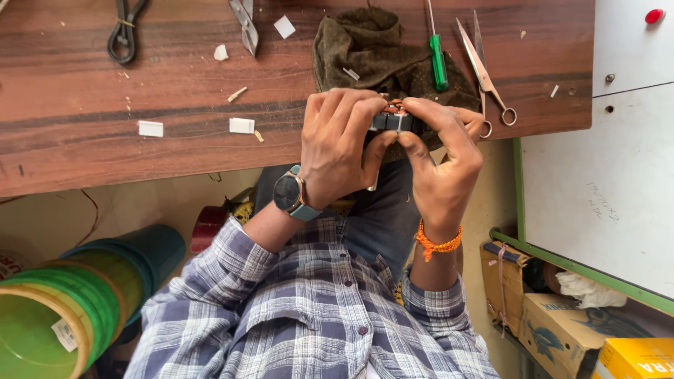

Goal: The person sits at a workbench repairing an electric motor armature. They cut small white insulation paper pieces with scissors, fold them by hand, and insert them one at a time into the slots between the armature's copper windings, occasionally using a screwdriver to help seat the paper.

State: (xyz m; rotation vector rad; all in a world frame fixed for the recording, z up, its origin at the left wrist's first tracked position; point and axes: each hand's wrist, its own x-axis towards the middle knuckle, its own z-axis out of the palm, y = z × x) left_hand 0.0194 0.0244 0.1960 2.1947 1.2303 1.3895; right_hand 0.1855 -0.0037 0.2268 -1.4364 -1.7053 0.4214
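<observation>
A small dark part [394, 119] w/ copper-coloured windings on top is held up at the near edge of the bench [84, 133], pinched between both hands. The left hand [340, 144] is closed on its left end, fingers curled over the top & thumb underneath; the right hand [442, 158] is closed on the right end, thumb & forefinger gripping. Held this way, probably so the wound side faces up toward the eyes & each end is steadied; exact shape of the part can't be made out, most of it is hidden by fingers. A watch [288, 192] is worn on the left wrist, an orange thread band [437, 243] on the right.

Just behind the hands a dark olive cloth [365, 49] is bunched on the bench. A green-handled screwdriver [438, 60] lies on it, scissors [484, 74] just to its right, within easy reach. Further left: small white blocks [241, 125], a metal tool [246, 24] & black-handled pliers [125, 31], well apart from the hands.

Surface is dark wood-grain, scuffed, w/ bits of debris. Under it, stacked green buckets [70, 302] at left; at right a white panel [618, 175] w/ green frame, cardboard boxes [562, 330] below.
</observation>
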